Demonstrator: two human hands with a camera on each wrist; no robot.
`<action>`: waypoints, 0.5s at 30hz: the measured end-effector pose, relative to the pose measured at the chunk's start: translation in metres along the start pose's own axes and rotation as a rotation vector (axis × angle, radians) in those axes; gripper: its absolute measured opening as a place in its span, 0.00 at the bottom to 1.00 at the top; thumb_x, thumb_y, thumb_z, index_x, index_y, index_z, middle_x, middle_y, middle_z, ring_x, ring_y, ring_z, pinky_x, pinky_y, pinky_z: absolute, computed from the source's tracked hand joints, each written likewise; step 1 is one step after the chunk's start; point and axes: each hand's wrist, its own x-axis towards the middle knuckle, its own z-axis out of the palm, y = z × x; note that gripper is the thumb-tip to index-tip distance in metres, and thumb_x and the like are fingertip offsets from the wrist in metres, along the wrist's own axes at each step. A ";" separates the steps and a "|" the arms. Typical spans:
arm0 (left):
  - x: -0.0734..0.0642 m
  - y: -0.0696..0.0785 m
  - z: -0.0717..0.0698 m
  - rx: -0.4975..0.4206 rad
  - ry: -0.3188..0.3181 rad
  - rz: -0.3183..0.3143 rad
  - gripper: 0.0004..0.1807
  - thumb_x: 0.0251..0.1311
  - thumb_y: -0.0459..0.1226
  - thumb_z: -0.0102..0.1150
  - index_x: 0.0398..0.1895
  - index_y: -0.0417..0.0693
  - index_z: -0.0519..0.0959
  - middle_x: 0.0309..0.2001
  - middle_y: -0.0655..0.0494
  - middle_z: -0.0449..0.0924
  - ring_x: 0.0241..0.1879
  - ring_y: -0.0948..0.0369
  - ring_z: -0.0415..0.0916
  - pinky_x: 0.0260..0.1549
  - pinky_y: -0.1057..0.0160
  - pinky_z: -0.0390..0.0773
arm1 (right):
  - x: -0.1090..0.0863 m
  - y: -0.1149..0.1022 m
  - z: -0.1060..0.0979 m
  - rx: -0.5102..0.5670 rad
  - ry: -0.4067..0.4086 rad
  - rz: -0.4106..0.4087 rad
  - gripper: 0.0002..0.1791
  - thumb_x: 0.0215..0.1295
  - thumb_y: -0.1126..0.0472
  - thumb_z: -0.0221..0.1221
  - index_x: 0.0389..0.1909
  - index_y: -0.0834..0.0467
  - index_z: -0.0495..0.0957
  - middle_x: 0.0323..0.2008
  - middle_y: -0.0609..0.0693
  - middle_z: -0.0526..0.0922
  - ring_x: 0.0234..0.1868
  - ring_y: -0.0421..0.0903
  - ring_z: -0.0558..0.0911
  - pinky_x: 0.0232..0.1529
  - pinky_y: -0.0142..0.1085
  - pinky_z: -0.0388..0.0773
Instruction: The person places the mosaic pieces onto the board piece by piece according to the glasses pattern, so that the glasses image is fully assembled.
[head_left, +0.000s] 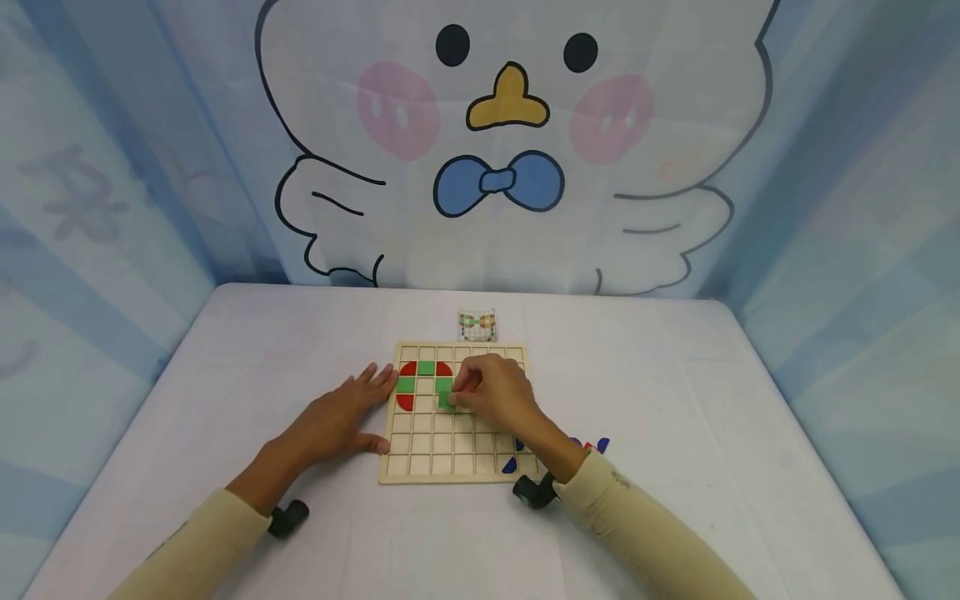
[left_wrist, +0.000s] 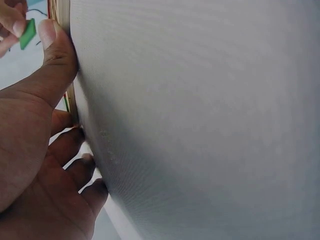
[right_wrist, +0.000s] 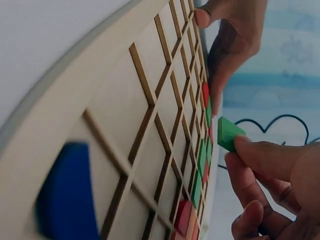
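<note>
A wooden grid board (head_left: 421, 444) lies on the table. My left hand (head_left: 339, 421) rests along its left side with fingers spread, thumb and fingertips at the edge. Between thumb and finger, my right hand (head_left: 498, 396) pinches a green square tile (right_wrist: 228, 134), held just above the cells in the right wrist view. Near it, green squares (head_left: 426, 367) and red rounded pieces (head_left: 408, 368) sit in cells at the board's upper left. A blue curved piece (head_left: 510, 465) lies at the lower right of the board. My right hand and forearm hide the board's right part.
A small printed card (head_left: 477, 326) with a coloured pattern stands behind the board. Right of the board, partly behind my right wrist, lie loose blue pieces (head_left: 603, 445) and a red one (head_left: 588, 447). A cartoon-printed curtain (head_left: 495, 242) closes off the table's back.
</note>
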 end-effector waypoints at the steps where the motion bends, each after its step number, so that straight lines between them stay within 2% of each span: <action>1: 0.000 -0.001 0.000 -0.002 -0.002 0.000 0.61 0.54 0.55 0.79 0.86 0.45 0.55 0.86 0.45 0.53 0.86 0.40 0.47 0.81 0.36 0.57 | 0.003 -0.002 0.003 -0.005 -0.009 -0.006 0.10 0.59 0.59 0.79 0.27 0.47 0.85 0.26 0.39 0.87 0.29 0.37 0.81 0.30 0.34 0.76; 5: 0.001 -0.003 0.001 -0.003 -0.002 0.003 0.62 0.53 0.55 0.79 0.86 0.46 0.55 0.86 0.45 0.53 0.86 0.40 0.46 0.81 0.36 0.57 | 0.013 -0.007 0.016 -0.026 -0.032 -0.019 0.10 0.59 0.58 0.78 0.26 0.48 0.85 0.26 0.40 0.87 0.28 0.36 0.81 0.29 0.32 0.75; 11: 0.002 -0.002 0.001 0.001 0.001 0.001 0.62 0.53 0.55 0.79 0.86 0.46 0.55 0.86 0.45 0.53 0.85 0.40 0.47 0.80 0.35 0.59 | 0.022 -0.013 0.029 -0.066 -0.060 0.016 0.11 0.62 0.59 0.76 0.25 0.48 0.84 0.23 0.41 0.84 0.24 0.39 0.79 0.22 0.32 0.72; 15: 0.002 -0.003 0.002 0.000 0.001 -0.005 0.62 0.52 0.55 0.79 0.86 0.46 0.55 0.86 0.45 0.53 0.85 0.40 0.47 0.80 0.35 0.59 | 0.024 -0.017 0.033 -0.100 -0.068 0.028 0.11 0.64 0.59 0.75 0.24 0.48 0.83 0.21 0.42 0.82 0.24 0.40 0.79 0.22 0.32 0.71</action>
